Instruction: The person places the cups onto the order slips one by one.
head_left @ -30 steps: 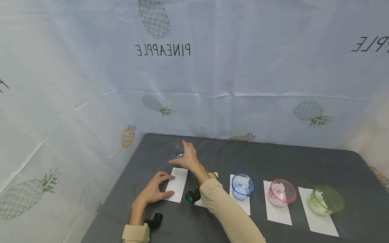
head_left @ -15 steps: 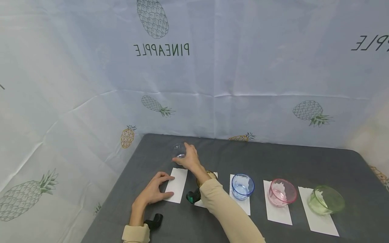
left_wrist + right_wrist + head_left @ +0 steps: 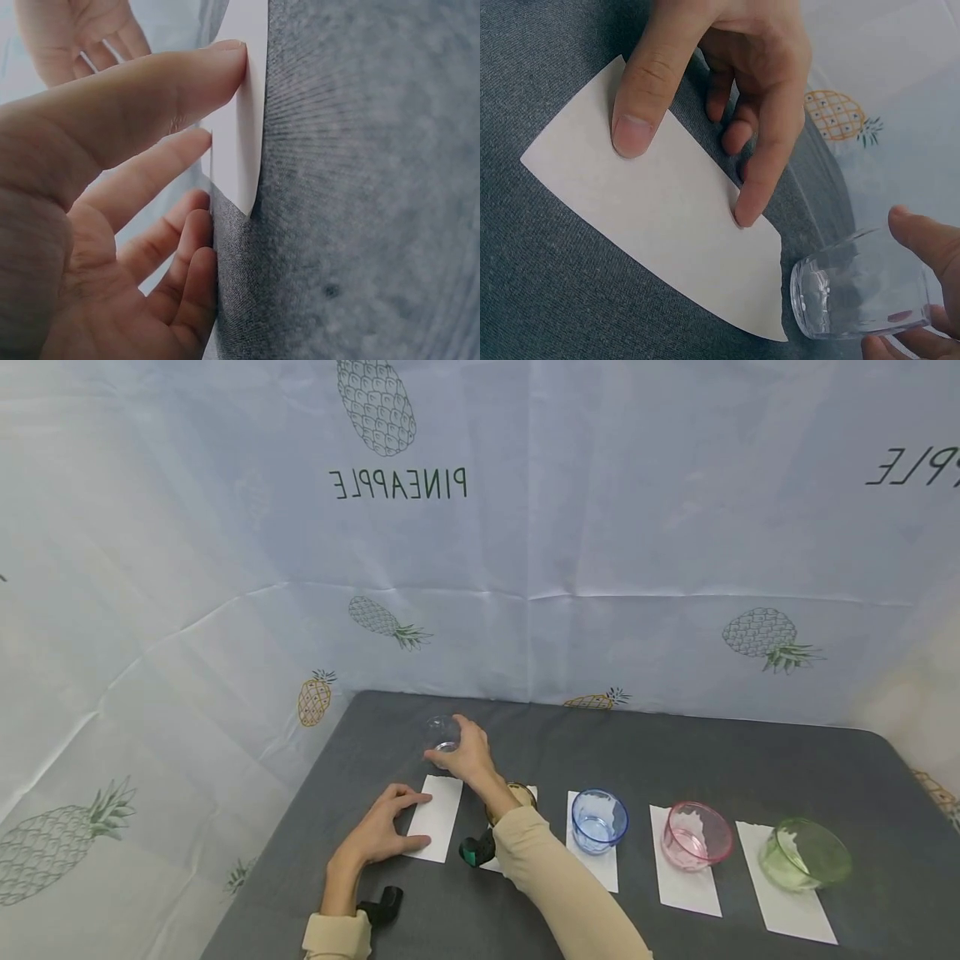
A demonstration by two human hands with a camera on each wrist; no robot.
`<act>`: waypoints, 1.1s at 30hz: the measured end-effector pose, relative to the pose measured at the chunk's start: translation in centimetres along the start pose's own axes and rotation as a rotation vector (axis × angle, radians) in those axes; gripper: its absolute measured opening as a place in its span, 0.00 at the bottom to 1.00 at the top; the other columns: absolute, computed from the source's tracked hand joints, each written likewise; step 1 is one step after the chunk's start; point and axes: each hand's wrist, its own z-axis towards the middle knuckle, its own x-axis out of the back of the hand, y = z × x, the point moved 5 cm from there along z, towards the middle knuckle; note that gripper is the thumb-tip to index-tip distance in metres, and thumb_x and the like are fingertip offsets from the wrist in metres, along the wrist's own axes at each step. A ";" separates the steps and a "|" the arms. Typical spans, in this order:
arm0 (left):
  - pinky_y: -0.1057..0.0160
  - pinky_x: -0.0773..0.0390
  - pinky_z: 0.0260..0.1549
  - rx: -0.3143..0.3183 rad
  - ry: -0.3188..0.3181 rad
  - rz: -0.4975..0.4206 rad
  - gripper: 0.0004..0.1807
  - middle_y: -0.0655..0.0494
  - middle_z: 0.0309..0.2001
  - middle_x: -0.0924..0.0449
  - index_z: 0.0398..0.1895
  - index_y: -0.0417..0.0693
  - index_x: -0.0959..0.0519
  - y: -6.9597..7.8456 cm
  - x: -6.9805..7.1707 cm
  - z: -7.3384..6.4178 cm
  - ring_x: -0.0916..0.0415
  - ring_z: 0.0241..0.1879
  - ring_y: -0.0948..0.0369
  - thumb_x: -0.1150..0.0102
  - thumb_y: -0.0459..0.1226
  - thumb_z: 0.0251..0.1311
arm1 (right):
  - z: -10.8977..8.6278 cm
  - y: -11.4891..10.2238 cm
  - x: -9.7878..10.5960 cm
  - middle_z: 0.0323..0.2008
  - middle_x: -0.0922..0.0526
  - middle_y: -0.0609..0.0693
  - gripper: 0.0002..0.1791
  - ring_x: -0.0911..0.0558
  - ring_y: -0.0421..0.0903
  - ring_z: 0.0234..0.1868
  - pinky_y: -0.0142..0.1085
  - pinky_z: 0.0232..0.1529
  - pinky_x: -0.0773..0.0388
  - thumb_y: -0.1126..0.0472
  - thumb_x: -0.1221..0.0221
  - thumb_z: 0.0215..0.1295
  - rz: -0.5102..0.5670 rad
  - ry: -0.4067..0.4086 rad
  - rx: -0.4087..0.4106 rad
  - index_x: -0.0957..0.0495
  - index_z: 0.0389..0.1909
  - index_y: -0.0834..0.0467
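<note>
At the far left of the table, my right hand (image 3: 468, 756) holds a clear glass (image 3: 440, 735) between thumb and fingers. The right wrist view shows that glass (image 3: 847, 289) just beyond the end of a strip of white paper (image 3: 667, 217); whether it touches the table is unclear. Nearer me, my left hand (image 3: 378, 828) presses the same paper (image 3: 435, 822) with the tips of its thumb and index finger. The left hand's other fingers (image 3: 196, 292) rest loosely beside the paper in the left wrist view.
To the right stand a yellowish glass (image 3: 521, 793), partly behind my right forearm, then a blue glass (image 3: 598, 822), a pink glass (image 3: 696, 837) and a green glass (image 3: 804, 856), each on white paper. A pineapple-print curtain (image 3: 480, 643) hangs behind the dark table (image 3: 675, 760).
The right hand's thumb and fingers have drawn closer together and now hold the clear glass. The left hand stays on the paper.
</note>
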 end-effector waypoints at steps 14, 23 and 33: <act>0.44 0.26 0.55 0.018 -0.019 -0.002 0.35 0.50 0.55 0.29 0.62 0.49 0.19 -0.2 -0.1 0.2 0.30 0.53 0.55 0.19 0.42 0.47 | -0.5 -1.3 0.9 0.64 0.23 0.63 0.47 0.25 0.62 0.62 0.55 0.56 0.23 0.48 0.24 0.55 -0.013 0.008 0.065 0.31 0.72 0.62; 0.45 0.26 0.56 0.019 -0.007 -0.005 0.36 0.50 0.54 0.28 0.62 0.49 0.19 -0.3 0.1 0.1 0.29 0.53 0.55 0.19 0.42 0.46 | -1.4 -2.1 1.7 0.60 0.22 0.59 0.46 0.23 0.55 0.53 0.48 0.49 0.22 0.46 0.25 0.55 -0.010 -0.002 0.087 0.31 0.72 0.58; 0.45 0.25 0.55 0.017 -0.017 -0.010 0.36 0.50 0.54 0.28 0.62 0.49 0.19 -0.1 0.0 0.3 0.29 0.53 0.56 0.19 0.43 0.45 | -2.7 -2.8 2.2 0.62 0.22 0.59 0.46 0.22 0.56 0.56 0.49 0.52 0.21 0.46 0.25 0.55 0.008 -0.027 0.122 0.31 0.72 0.57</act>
